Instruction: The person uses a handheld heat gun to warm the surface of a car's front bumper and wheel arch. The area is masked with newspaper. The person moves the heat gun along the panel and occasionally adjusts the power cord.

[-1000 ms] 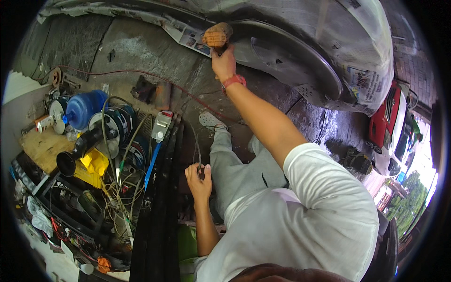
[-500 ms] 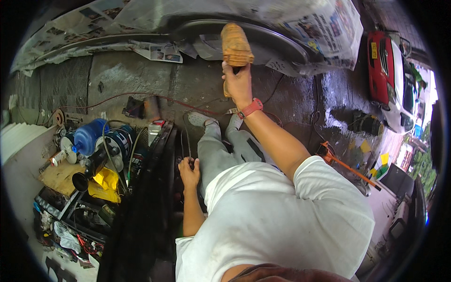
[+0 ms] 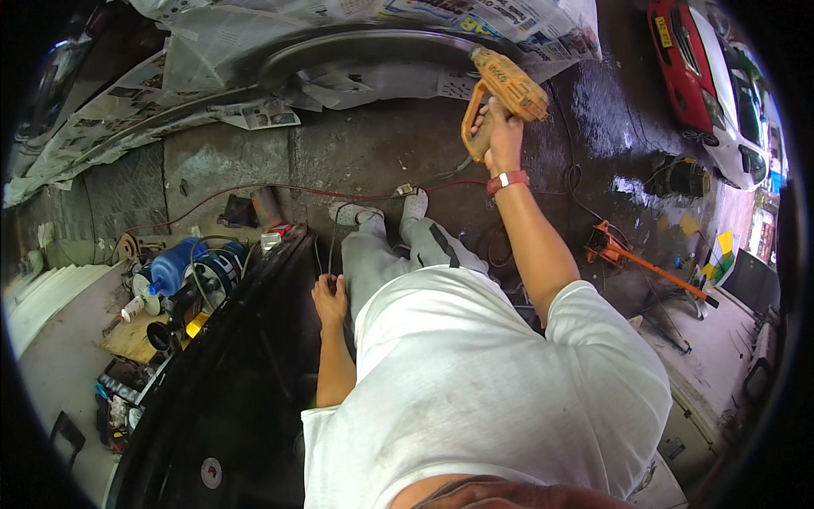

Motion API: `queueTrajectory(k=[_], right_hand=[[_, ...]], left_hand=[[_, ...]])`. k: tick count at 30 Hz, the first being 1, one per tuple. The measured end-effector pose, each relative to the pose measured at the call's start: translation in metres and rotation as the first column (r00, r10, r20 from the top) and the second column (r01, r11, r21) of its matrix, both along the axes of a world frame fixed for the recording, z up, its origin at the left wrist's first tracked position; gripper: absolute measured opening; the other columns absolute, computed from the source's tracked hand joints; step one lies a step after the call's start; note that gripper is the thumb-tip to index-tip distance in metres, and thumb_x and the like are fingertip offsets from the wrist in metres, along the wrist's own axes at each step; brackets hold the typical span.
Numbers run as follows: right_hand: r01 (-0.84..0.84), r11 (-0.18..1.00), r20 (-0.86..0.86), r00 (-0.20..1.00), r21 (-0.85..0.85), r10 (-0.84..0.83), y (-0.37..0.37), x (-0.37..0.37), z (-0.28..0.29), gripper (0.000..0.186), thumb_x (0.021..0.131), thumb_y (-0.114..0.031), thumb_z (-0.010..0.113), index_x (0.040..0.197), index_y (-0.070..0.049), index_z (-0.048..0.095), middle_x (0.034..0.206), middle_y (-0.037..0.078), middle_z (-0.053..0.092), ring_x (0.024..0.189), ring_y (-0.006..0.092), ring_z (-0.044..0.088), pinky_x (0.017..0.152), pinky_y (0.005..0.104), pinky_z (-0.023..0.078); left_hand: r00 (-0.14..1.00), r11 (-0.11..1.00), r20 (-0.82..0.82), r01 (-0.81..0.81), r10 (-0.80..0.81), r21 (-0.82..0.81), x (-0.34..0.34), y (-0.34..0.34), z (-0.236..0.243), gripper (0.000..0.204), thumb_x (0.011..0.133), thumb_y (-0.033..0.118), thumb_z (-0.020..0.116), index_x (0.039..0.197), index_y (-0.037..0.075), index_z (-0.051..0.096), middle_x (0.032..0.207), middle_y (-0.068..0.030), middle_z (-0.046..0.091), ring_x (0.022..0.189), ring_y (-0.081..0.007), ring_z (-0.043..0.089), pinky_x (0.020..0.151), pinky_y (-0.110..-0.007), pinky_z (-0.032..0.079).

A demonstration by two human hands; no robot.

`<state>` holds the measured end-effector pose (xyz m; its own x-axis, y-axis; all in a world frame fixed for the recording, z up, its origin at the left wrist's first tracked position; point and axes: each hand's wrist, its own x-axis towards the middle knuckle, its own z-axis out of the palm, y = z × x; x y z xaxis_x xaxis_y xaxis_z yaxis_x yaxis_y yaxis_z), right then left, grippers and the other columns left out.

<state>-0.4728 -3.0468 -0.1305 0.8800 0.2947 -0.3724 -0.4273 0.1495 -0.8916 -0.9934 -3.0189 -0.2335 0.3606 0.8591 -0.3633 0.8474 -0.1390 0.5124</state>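
The person holds a yellow-orange gun-shaped tool (image 3: 519, 89) up in front, out at arm's length. The right hand (image 3: 502, 136) has it tight, with fingers wrapped round the handle, inside a loop that joins the handle to the body. A red band (image 3: 510, 181) goes round that wrist.

The tool's long body lies on a slant. Its fat back end is on the right, just past the knuckles, and its thin nose points away from the person and to the left. That nose is close to the right end of the curved wheel arch (image 3: 373, 36) — from where I stand, I cannot tell if they touch. Paper sheets (image 3: 543, 38) cover the big shape around the arch.

The right hand is by far the nearer one to the arch. The left hand (image 3: 331, 299) is low and well back, beside the person's left leg. Its fingers are bent round a thin cord (image 3: 330, 259), and it is well apart from the tool. I can't tell if that cord is the tool's own.

The person's feet, in pale shoes (image 3: 414, 204), are on the floor between the two hands and the arch. A red hose (image 3: 254, 186) runs across the floor near the shoes. On the left is a long black panel (image 3: 170, 424) — the left hand is just beside its edge.
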Motion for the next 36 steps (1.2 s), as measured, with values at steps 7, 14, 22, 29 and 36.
queueTrajectory(k=[7, 14, 22, 29, 36], right_hand=[[0.145, 0.989, -0.149, 0.978, -0.009, -0.145, -0.069, 0.081, -0.046, 0.020, 0.101, -0.020, 0.068, 0.112, -0.008, 0.058, 0.081, 0.005, 0.062, 0.065, 0.0175, 0.061, 0.055, 0.0344, 0.054], [0.183, 0.983, -0.231, 0.957, 0.004, -0.177, -0.089, 0.096, -0.105, 0.019, 0.099, -0.015, 0.069, 0.113, -0.006, 0.058, 0.085, 0.007, 0.064, 0.068, 0.0200, 0.063, 0.060, 0.0376, 0.056], [-0.148, 0.988, -0.179, 0.974, -0.048, 0.137, -0.028, -0.015, -0.114, 0.043, 0.092, -0.007, 0.078, 0.131, -0.004, 0.059, 0.118, 0.003, 0.065, 0.105, 0.0174, 0.064, 0.094, 0.0358, 0.052], [-0.448, 0.835, 0.073, 0.867, -0.319, 0.493, 0.084, -0.136, -0.106, 0.064, 0.090, -0.018, 0.084, 0.143, -0.003, 0.051, 0.130, 0.004, 0.064, 0.117, 0.0164, 0.060, 0.101, 0.0324, 0.047], [-0.558, 0.631, 0.233, 0.621, -0.539, 0.748, 0.220, -0.218, -0.141, 0.059, 0.087, -0.010, 0.075, 0.135, -0.009, 0.041, 0.121, 0.019, 0.068, 0.123, 0.0400, 0.063, 0.099, 0.0382, 0.050]], left_hand=[[1.000, 1.000, -0.022, 0.020, -0.020, 0.000, 0.018, -0.021, 0.009, 0.034, 0.097, 0.036, 0.069, 0.099, 0.002, 0.063, 0.098, -0.0199, 0.068, 0.098, -0.0411, 0.061, 0.088, -0.050, 0.046], [0.997, 1.000, -0.073, 0.011, -0.013, -0.024, 0.033, -0.028, 0.018, 0.033, 0.098, 0.034, 0.069, 0.105, 0.003, 0.064, 0.103, -0.0192, 0.068, 0.101, -0.0401, 0.060, 0.093, -0.049, 0.045], [0.993, 0.994, -0.059, -0.106, 0.104, -0.018, 0.024, -0.028, 0.006, 0.034, 0.097, 0.038, 0.070, 0.103, 0.005, 0.065, 0.103, -0.0178, 0.069, 0.103, -0.0392, 0.061, 0.092, -0.049, 0.047], [0.977, 0.962, -0.094, -0.206, 0.192, -0.180, -0.005, 0.001, -0.005, 0.038, 0.096, 0.037, 0.069, 0.113, 0.004, 0.065, 0.110, -0.0177, 0.068, 0.111, -0.0384, 0.058, 0.099, -0.048, 0.046], [0.979, 0.952, -0.030, -0.203, 0.202, -0.231, -0.037, 0.052, -0.024, 0.037, 0.095, 0.038, 0.070, 0.113, 0.006, 0.065, 0.106, -0.0151, 0.065, 0.106, -0.0355, 0.058, 0.093, -0.047, 0.048]])
